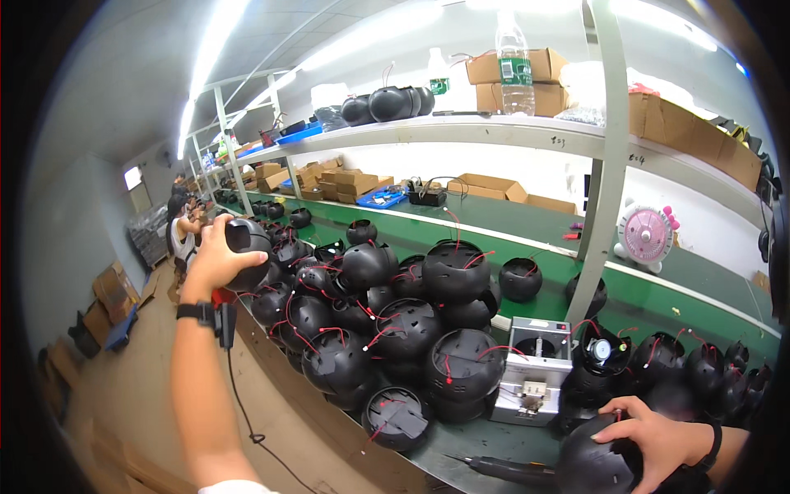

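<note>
At the left end of the heap, my left hand (216, 259) is closed round a black round shell (251, 239), thumb across its side. At the lower right, my right hand (658, 440) grips another black round shell (588, 463) from above, fingers and thumb on its top. Between them lies a heap of similar shells (370, 267), many with red wires and white connectors hanging out. A dark pen-shaped tool (512, 470) with a thin metal tip points left beside the right-hand shell. Just behind it stands a silver metal fixture (527, 391).
More shells (658, 350) line the bench at right, one with a round speaker-like part. A grey post (607, 148) carries a shelf with bottles (515, 70) and cartons. A pink fan (646, 233) stands behind. People (181, 226) are along the aisle at left.
</note>
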The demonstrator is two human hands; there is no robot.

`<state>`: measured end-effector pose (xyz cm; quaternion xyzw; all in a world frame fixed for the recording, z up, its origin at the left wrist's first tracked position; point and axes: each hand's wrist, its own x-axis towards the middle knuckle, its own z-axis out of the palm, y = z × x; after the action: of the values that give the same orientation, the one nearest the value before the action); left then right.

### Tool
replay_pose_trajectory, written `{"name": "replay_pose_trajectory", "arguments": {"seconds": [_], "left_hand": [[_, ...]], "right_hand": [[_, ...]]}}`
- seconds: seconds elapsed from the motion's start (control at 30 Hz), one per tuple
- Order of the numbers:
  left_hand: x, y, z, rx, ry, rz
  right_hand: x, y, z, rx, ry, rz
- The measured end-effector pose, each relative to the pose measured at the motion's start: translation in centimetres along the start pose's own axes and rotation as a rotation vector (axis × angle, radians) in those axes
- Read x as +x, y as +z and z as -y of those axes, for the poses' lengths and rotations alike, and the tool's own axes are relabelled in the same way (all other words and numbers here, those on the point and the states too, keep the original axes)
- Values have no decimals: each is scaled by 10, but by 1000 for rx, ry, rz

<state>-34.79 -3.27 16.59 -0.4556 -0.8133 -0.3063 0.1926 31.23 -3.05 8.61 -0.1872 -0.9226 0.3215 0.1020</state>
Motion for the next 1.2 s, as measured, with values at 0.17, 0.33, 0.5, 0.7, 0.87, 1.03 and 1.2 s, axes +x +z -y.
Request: {"name": "replay_pose_trajectory", "arguments": {"seconds": [0.17,0.33,0.5,0.7,0.87,1.03,1.2], "left_hand": [[48,39,65,84,-187,92],[95,117,62,17,-227,254],[123,119,68,199,-282,508],[136,170,90,85,-241,539],[128,185,92,-49,-315,493],[134,198,131,-117,-272,514],[138,200,167,-138,-276,495]], "right_hand": [[27,1,-32,108,43,-8],[25,17,-33,80,166,-147],[59,1,-54,94,133,-147],[76,4,-47,113,104,-133],[76,0,-49,111,113,-103],[79,0,-48,111,76,-108],[73,9,-46,137,55,-126]]}}
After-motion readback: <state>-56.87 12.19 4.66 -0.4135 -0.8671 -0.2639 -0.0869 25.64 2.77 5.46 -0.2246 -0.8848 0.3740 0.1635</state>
